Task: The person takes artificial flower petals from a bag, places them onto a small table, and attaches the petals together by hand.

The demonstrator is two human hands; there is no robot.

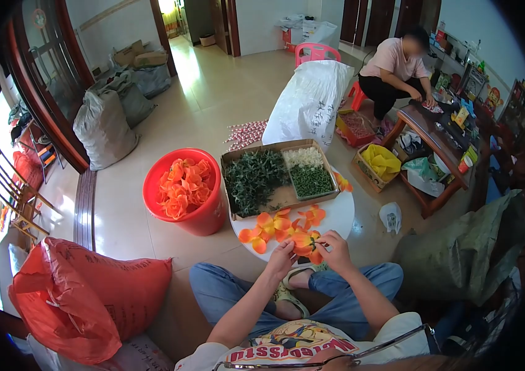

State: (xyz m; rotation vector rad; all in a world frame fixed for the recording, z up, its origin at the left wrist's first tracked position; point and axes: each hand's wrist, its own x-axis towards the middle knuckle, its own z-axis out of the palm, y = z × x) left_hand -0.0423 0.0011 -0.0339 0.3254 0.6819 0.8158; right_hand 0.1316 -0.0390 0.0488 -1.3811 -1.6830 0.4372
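Observation:
Over the near edge of a round white table point(344, 219), both my hands are on an orange artificial flower point(304, 243). My left hand point(282, 256) grips its petals from the left side. My right hand point(335, 250) pinches at its dark green base, fingers closed; any small part between them is hard to make out. Just behind lie several loose orange-yellow petal pieces point(273, 224). A cardboard box point(284, 196) on the table holds dark green artificial leaves point(253, 176), with a tray of small green pieces point(312, 181) and whitish pieces point(303, 157).
Left of the table stands a red bucket point(205, 219) of finished-looking orange flowers point(183, 188). A red sack point(95, 297) sits at my left, a dark green sack point(460, 253) at my right. A white sack point(306, 102) stands behind. Another person point(398, 68) sits working at a wooden table point(426, 133).

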